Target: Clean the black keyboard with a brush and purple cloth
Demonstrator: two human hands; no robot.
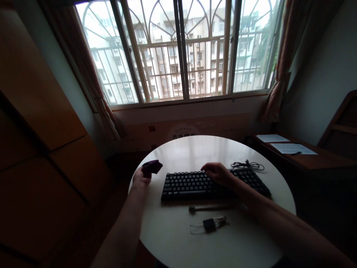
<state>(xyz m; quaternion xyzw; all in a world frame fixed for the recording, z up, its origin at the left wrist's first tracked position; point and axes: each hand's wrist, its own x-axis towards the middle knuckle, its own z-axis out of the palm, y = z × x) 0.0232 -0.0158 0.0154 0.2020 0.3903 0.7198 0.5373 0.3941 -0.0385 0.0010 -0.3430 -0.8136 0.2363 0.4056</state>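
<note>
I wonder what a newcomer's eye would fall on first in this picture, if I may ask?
The bright, barred window across the top would likely draw the eye first. Below it, a round white table bears a black keyboard, the right hand over that keyboard. Near the table's left edge, the left hand holds a dark purple item.

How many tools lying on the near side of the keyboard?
2: a brush-like tool just in front of the keyboard, and a wire tool with a black block nearer the camera. The right forearm may hide more.
</note>
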